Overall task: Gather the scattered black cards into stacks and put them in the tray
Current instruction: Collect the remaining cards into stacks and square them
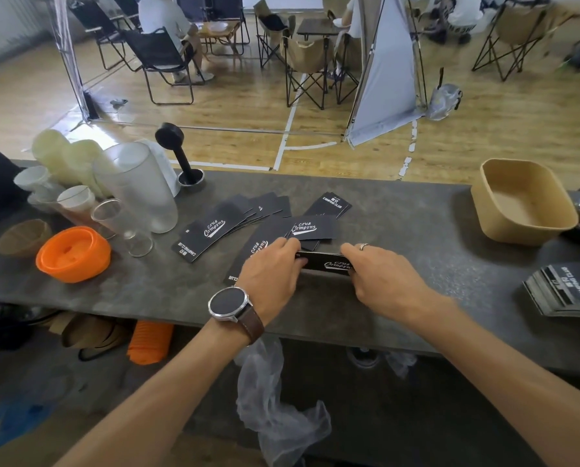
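Several black cards with white lettering (214, 227) lie fanned and scattered across the middle of the dark counter (416, 224). A small stack of black cards (325, 261) stands on its long edge near the front; my left hand (275, 264) grips its left end and my right hand (379, 271) grips its right end. At the far right of the counter sits a brown paper tray (524, 202) with nothing in it. A tidy pile of black cards (564, 291) lies at the right edge, in front of the tray.
Left on the counter: a frosted pitcher (137, 187), glasses and cups (120, 224), an orange lid (73, 252), a brown bowl (24, 237) and a black tamper (177, 153). Folding chairs and seated people fill the floor beyond. A plastic bag (275, 399) hangs below the counter.
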Demonstrator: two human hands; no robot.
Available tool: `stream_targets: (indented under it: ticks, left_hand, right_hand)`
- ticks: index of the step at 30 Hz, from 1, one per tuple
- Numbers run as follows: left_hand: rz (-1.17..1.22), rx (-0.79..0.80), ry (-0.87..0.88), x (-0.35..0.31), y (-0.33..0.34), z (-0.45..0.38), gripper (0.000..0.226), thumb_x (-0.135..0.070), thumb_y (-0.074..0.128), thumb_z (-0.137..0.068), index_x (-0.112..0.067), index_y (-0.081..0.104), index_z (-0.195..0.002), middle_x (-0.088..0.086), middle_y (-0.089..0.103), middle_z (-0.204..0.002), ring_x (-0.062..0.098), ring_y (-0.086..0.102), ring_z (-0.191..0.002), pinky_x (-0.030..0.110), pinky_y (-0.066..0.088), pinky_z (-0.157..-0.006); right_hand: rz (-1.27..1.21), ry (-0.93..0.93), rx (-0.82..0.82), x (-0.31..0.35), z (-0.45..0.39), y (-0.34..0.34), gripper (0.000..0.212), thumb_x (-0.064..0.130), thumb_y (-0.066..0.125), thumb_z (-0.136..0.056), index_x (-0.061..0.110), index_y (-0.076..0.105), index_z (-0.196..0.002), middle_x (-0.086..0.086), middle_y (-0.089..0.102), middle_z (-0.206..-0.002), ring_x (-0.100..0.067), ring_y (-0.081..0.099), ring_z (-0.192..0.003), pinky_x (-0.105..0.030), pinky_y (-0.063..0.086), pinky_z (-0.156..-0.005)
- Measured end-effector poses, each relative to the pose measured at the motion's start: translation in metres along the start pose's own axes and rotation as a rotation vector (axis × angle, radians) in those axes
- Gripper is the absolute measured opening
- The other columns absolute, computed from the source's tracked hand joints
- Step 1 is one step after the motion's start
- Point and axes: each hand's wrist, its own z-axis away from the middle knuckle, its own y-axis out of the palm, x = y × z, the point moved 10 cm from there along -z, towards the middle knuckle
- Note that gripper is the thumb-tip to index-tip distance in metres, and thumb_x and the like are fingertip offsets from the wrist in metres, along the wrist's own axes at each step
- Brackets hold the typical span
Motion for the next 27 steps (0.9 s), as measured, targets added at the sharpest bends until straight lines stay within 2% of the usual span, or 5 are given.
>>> stream_targets:
  ticks: [4,10,16,23,27]
  left_hand:
    - [0.026,0.073,-0.027,0.005,0.008,0.002,0.021,-0.036,0.049,-0.097,-0.015,0.053,-0.101,0.002,0.060,-0.097,0.029,0.058,-0.090,0.043,0.047,-0.075]
    - [-0.079,-0.108,-0.161,0.048,-0.034,0.021,0.024,-0.043,0.058,-0.091,-0.021,0.058,-0.103,-0.001,0.060,-0.093,0.025,0.060,-0.088,0.037,0.048,-0.071]
    - [-0.245,0.170,-0.461,0.118,-0.031,0.048,0.063,-0.066,0.064,-0.075,-0.016,0.054,-0.112,0.009,0.052,-0.116,0.031,0.054,-0.109,0.042,0.047,-0.089]
    - [-0.126,0.106,-0.520,0.120,-0.028,0.050,0.060,-0.078,0.058,-0.070,-0.021,0.052,-0.090,0.003,0.053,-0.102,0.025,0.056,-0.098,0.038,0.048,-0.080]
    - [-0.024,0.101,-0.541,0.117,-0.022,0.039,0.047,-0.058,0.073,-0.073,-0.024,0.045,-0.090,0.000,0.056,-0.098,0.024,0.056,-0.094,0.034,0.043,-0.073]
  right_hand:
    - [0.019,-0.006,-0.019,0.003,0.000,0.000,0.009,0.021,0.046,-0.098,0.016,0.042,-0.105,-0.004,0.059,-0.100,-0.033,0.060,-0.093,-0.039,0.041,-0.062]
    - [0.005,-0.012,-0.030,0.004,0.002,-0.001,0.009,0.021,0.046,-0.099,0.016,0.041,-0.105,-0.003,0.057,-0.098,-0.030,0.058,-0.090,-0.041,0.046,-0.062]
    - [-0.010,-0.010,-0.039,0.001,-0.002,0.000,0.011,0.022,0.048,-0.098,0.016,0.041,-0.103,-0.004,0.058,-0.098,-0.033,0.059,-0.090,-0.040,0.043,-0.061]
    - [-0.005,-0.008,-0.037,-0.001,-0.005,0.001,0.013,0.023,0.049,-0.098,0.018,0.038,-0.100,-0.004,0.059,-0.097,-0.033,0.059,-0.088,-0.041,0.045,-0.062]
    - [-0.015,-0.003,-0.031,-0.001,-0.005,0.000,0.015,0.024,0.050,-0.098,0.019,0.037,-0.098,-0.003,0.059,-0.097,-0.032,0.059,-0.087,-0.043,0.049,-0.065]
